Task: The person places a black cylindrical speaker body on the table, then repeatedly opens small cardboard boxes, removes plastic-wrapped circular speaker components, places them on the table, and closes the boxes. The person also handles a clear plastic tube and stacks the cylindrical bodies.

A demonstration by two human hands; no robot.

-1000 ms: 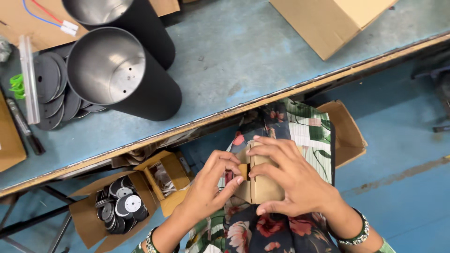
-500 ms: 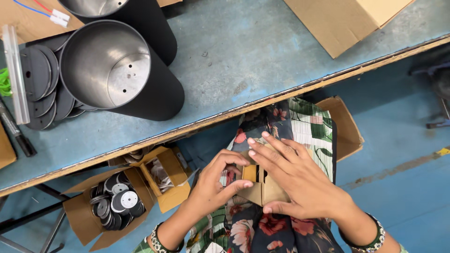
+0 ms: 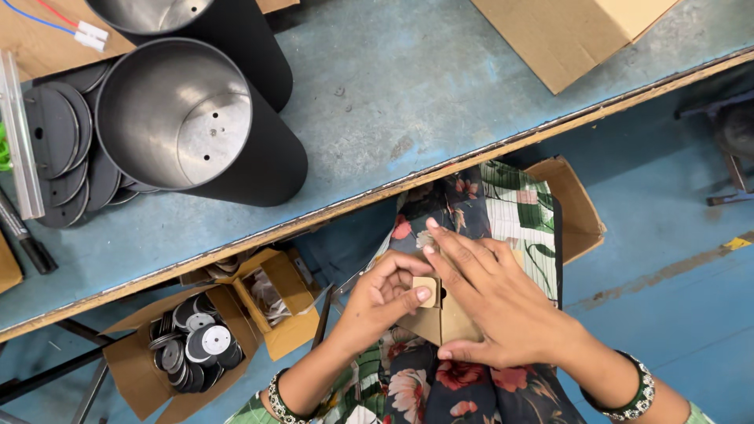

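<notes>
**Two hands on a small cardboard box held over the lap**

The person sat at the edge of a blue worktop (image 3: 440, 102) and held a small cardboard box (image 3: 437, 318) low over the lap, above a floral garment (image 3: 471, 212). The left hand (image 3: 382, 302) gripped the box from its left side, with the thumb pressed on a small flap at the top. The right hand (image 3: 491, 302) lay flat over the box, its fingers (image 3: 448, 245) stretched out and covering most of it, so both hands were closed on the box and not released.

On the worktop stood a black metal cylinder (image 3: 196, 126) with a shiny inside, and a second one (image 3: 196, 23) was just behind it. Dark round discs (image 3: 59, 157) were stacked to the left of the cylinders, touching each other. A large cardboard carton (image 3: 565, 31) lay at the far right of the worktop.

Under the worktop, on the floor, an open carton (image 3: 133, 369) contained more round discs (image 3: 196, 345), and a smaller open carton (image 3: 287, 302) stood just beside it. Green bangles (image 3: 632, 389) were on the right wrist.
</notes>
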